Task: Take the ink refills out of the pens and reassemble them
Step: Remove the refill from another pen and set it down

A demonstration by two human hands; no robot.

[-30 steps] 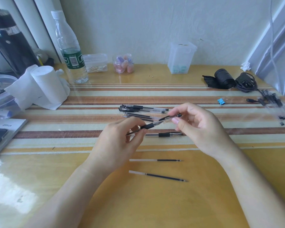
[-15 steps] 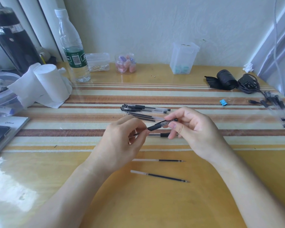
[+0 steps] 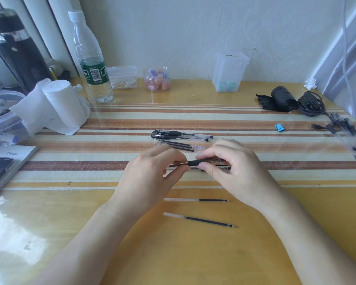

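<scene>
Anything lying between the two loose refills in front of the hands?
No. In the head view, only bare yellow tabletop separates the farther refill from the nearer refill.

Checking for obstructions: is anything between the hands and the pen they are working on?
Nothing visible does. The left hand and right hand both hold the pen directly. A second pen lies on the table close by, not between.
</scene>
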